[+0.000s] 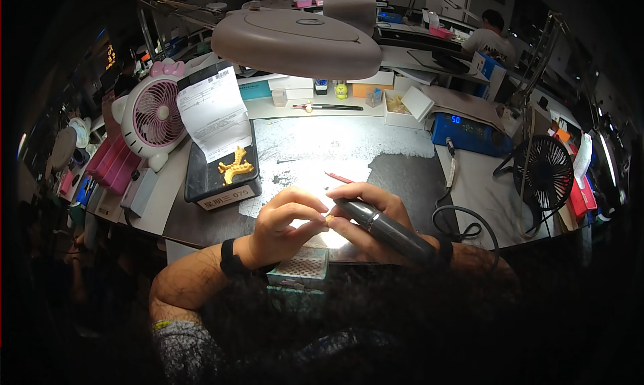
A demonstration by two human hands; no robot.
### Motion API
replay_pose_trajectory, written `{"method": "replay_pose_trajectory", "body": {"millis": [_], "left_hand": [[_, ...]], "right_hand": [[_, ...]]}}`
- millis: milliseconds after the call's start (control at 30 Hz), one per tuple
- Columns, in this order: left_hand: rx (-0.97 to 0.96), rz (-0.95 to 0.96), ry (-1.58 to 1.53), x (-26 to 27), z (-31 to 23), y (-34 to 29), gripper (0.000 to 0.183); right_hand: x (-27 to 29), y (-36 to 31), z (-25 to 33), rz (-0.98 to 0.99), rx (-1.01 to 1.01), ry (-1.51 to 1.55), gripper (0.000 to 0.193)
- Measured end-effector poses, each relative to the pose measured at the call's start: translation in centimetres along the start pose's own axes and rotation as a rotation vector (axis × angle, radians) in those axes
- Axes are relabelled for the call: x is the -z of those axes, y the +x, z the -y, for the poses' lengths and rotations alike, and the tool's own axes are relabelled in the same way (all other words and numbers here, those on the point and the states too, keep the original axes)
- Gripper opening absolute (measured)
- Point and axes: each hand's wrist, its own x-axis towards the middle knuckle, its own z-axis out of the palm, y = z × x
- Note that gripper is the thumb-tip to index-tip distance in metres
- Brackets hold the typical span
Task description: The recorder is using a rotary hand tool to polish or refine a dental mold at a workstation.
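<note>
My right hand (pixel 384 200) is wrapped around a dark rotary handpiece (pixel 396 234), its front end toward my left hand (pixel 282 225). The left fingers are pinched on a small yellowish piece (pixel 329 219), mostly hidden between the fingertips. Both hands meet under bright light. A red pencil-like stick (pixel 339 177) lies just beyond them. To the left, a black tray (pixel 196 184) holds yellow dental models (pixel 236 168) and a printed sheet (pixel 216 110) standing up at its back.
A large lamp head (pixel 298 43) hangs over the bench. Left stands a pink-and-white fan (pixel 155 113), right a black fan (pixel 543 174). A blue control box (pixel 469 133) sits near a looping cord (pixel 463 234). Below my hands is a teal grated box (pixel 298 267). Another person (pixel 491 39) sits far right.
</note>
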Motion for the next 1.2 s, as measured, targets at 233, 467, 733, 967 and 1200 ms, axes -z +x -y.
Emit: {"method": "replay_pose_trajectory", "body": {"millis": [233, 467, 733, 967, 1200], "left_hand": [[0.004, -0.002, -0.002, -0.03, -0.08, 0.06, 0.033], [0.002, -0.004, -0.014, 0.04, -0.09, 0.08, 0.032], [0.020, -0.005, -0.016, -0.07, -0.16, -0.11, 0.030], [0.008, 0.001, -0.036, 0.08, -0.04, 0.01, 0.028], [0.013, -0.002, -0.006, -0.03, -0.18, 0.06, 0.031]], "right_hand": [[-0.07, -0.27, -0.59, 0.000, 0.015, 0.023, 0.036], [-0.10, -0.20, -0.28, -0.002, 0.000, 0.041, 0.036], [0.01, -0.19, 0.03, 0.007, 0.004, 0.000, 0.035], [-0.07, -0.22, -0.01, 0.012, -0.013, 0.024, 0.036], [-0.05, -0.20, -0.25, -0.001, 0.011, 0.016, 0.035]]}}
